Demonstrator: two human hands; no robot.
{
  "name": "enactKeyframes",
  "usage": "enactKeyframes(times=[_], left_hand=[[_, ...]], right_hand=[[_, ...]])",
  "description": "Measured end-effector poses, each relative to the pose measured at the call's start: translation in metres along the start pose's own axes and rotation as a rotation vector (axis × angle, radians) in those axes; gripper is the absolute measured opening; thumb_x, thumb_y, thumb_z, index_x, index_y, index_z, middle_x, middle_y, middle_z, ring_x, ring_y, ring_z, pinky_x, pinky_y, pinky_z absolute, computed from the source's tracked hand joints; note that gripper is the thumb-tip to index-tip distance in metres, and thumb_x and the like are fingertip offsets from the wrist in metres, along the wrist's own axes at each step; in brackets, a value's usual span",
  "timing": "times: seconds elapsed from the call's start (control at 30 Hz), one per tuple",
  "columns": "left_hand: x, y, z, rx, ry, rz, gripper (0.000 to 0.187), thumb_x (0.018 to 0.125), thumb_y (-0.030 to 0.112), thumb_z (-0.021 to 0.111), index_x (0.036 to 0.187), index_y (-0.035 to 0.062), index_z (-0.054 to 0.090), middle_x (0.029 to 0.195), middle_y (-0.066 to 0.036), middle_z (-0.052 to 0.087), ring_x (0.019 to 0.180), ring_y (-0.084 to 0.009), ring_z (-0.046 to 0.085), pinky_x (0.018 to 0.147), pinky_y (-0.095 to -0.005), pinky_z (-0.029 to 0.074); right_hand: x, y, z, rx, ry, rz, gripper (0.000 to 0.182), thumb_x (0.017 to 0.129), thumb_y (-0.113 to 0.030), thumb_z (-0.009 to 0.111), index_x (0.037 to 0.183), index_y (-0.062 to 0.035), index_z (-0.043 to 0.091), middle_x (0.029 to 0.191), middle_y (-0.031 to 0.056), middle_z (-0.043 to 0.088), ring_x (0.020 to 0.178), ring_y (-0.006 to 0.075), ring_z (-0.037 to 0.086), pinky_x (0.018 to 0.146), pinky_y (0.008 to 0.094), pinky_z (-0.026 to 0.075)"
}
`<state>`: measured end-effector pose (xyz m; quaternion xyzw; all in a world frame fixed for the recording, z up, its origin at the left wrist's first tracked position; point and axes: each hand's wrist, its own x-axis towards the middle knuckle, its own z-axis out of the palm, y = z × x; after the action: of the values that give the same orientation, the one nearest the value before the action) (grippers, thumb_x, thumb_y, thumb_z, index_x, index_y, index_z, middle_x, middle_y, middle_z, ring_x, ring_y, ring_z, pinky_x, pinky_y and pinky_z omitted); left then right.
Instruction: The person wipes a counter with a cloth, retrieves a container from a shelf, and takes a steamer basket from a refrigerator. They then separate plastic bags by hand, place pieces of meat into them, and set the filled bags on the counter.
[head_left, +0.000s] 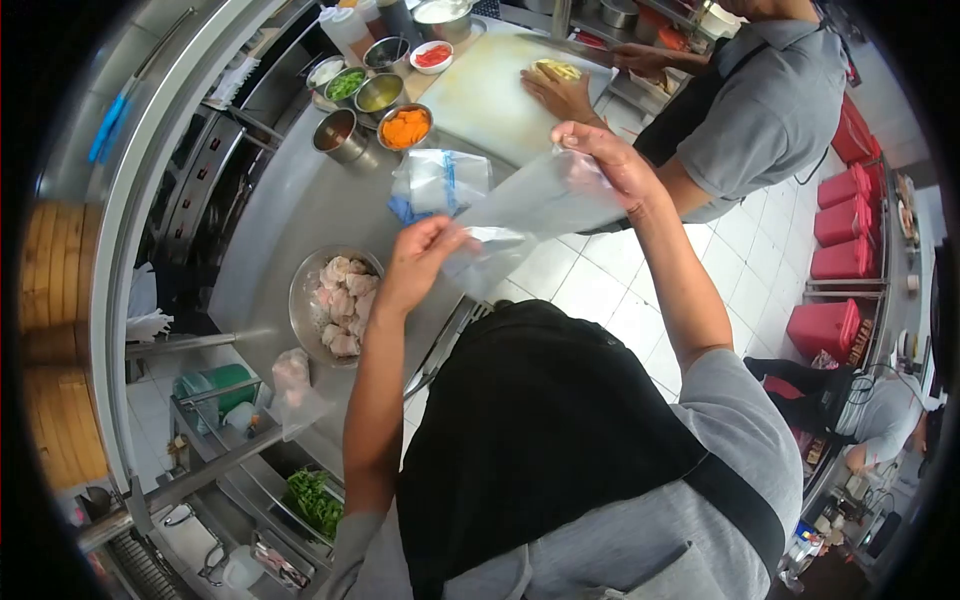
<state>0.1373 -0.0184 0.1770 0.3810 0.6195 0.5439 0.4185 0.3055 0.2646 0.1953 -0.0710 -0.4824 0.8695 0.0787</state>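
A clear plastic bag (525,205) is stretched between my two hands over the counter's edge. My left hand (422,258) pinches its lower left end. At the upper right, my right hand (612,165) has its fingers closed on the other end. Behind the bag, a stack of flat plastic bags (435,178) lies on the counter with a blue cloth (403,210) partly under it. Left of my left forearm, a round bowl (297,305) holds several raw chicken pieces (345,300). Near the bowl sits a filled plastic bag (290,380) with pale pink contents.
Metal bowls of chopped carrot (405,128) and green vegetables (345,84) stand at the back. A co-worker's hand (565,98) rests by yellow slices on a white cutting board (480,90), with a knife close by. Red bins (842,220) line the right side.
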Motion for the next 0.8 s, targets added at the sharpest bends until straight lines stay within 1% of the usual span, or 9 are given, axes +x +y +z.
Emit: enactKeyframes(times=[0.03, 0.13, 0.2, 0.37, 0.43, 0.53, 0.6, 0.67, 0.8], left_hand=[[-0.007, 0.003, -0.003, -0.101, 0.066, 0.004, 0.018, 0.098, 0.016, 0.061, 0.096, -0.0010, 0.067, 0.086, 0.002, 0.065, 0.080, -0.0054, 0.055, 0.076, -0.0217, 0.044], [-0.025, 0.013, -0.012, -0.127, 0.195, -0.067, 0.019, 0.099, 0.016, 0.059, 0.093, 0.0008, 0.067, 0.084, 0.003, 0.063, 0.078, -0.0040, 0.053, 0.073, -0.0211, 0.043], [-0.032, 0.012, -0.018, -0.099, 0.228, -0.075, 0.019, 0.100, 0.017, 0.059, 0.093, 0.0014, 0.067, 0.083, 0.004, 0.062, 0.076, -0.0035, 0.052, 0.072, -0.0208, 0.043], [-0.045, 0.005, -0.034, -0.110, 0.294, -0.109, 0.020, 0.100, 0.020, 0.059, 0.094, 0.0028, 0.066, 0.081, 0.005, 0.061, 0.072, -0.0028, 0.051, 0.066, -0.0196, 0.042], [-0.047, 0.012, -0.037, -0.057, 0.327, -0.225, 0.019, 0.100, 0.020, 0.060, 0.095, 0.0028, 0.066, 0.079, 0.005, 0.059, 0.069, -0.0022, 0.050, 0.061, -0.0186, 0.041], [-0.046, 0.026, -0.022, -0.113, 0.367, -0.185, 0.020, 0.100, 0.020, 0.060, 0.096, 0.0018, 0.067, 0.076, 0.007, 0.057, 0.065, -0.0016, 0.048, 0.058, -0.0189, 0.041], [-0.048, 0.022, -0.025, -0.143, 0.323, -0.187, 0.020, 0.100, 0.019, 0.059, 0.098, 0.0013, 0.066, 0.078, 0.006, 0.058, 0.067, -0.0018, 0.049, 0.058, -0.0191, 0.042], [-0.052, 0.021, -0.029, -0.169, 0.265, -0.197, 0.019, 0.100, 0.018, 0.058, 0.101, 0.0007, 0.066, 0.080, 0.006, 0.058, 0.069, -0.0020, 0.050, 0.059, -0.0193, 0.044], [-0.063, 0.028, -0.018, -0.295, -0.009, -0.100, 0.020, 0.097, 0.011, 0.059, 0.115, -0.0007, 0.060, 0.098, -0.002, 0.064, 0.084, -0.0076, 0.059, 0.072, -0.0221, 0.049]], right_hand=[[0.001, 0.004, 0.006, -0.037, 0.074, 0.003, 0.031, 0.100, -0.027, 0.058, 0.120, -0.0029, 0.062, 0.095, 0.0009, 0.062, 0.084, 0.0106, 0.061, 0.071, 0.0260, 0.051], [0.000, 0.018, 0.043, 0.151, 0.171, 0.175, 0.036, 0.101, -0.032, 0.056, 0.122, -0.0033, 0.062, 0.102, 0.0008, 0.064, 0.093, 0.0107, 0.062, 0.077, 0.0279, 0.053], [0.002, 0.055, 0.025, -0.060, 0.041, 0.136, 0.035, 0.100, -0.036, 0.059, 0.116, -0.0054, 0.065, 0.111, 0.0031, 0.067, 0.100, 0.0118, 0.063, 0.085, 0.0299, 0.053], [-0.005, 0.062, 0.039, -0.030, 0.092, 0.186, 0.030, 0.096, -0.032, 0.066, 0.112, -0.0073, 0.069, 0.096, 0.0001, 0.070, 0.089, 0.0071, 0.062, 0.078, 0.0250, 0.050], [-0.014, 0.065, 0.049, -0.095, 0.080, 0.166, 0.031, 0.096, -0.028, 0.066, 0.116, -0.0049, 0.067, 0.100, 0.0012, 0.069, 0.091, 0.0083, 0.062, 0.082, 0.0248, 0.049], [-0.035, 0.074, 0.059, -0.243, 0.050, 0.121, 0.035, 0.096, -0.023, 0.067, 0.124, -0.0028, 0.064, 0.108, 0.0024, 0.069, 0.096, 0.0100, 0.061, 0.087, 0.0259, 0.047], [-0.059, 0.081, 0.076, -0.042, 0.133, 0.104, 0.033, 0.095, -0.022, 0.068, 0.122, -0.0026, 0.066, 0.107, 0.0023, 0.069, 0.097, 0.0102, 0.061, 0.088, 0.0264, 0.047], [-0.077, 0.094, 0.087, -0.045, 0.208, 0.037, 0.030, 0.095, -0.021, 0.067, 0.118, -0.0026, 0.067, 0.101, 0.0008, 0.069, 0.094, 0.0089, 0.061, 0.087, 0.0253, 0.047], [-0.125, 0.115, 0.102, -0.111, 0.447, -0.110, 0.021, 0.098, -0.022, 0.065, 0.105, -0.0035, 0.069, 0.093, -0.0021, 0.069, 0.084, 0.0057, 0.060, 0.077, 0.0216, 0.048]])
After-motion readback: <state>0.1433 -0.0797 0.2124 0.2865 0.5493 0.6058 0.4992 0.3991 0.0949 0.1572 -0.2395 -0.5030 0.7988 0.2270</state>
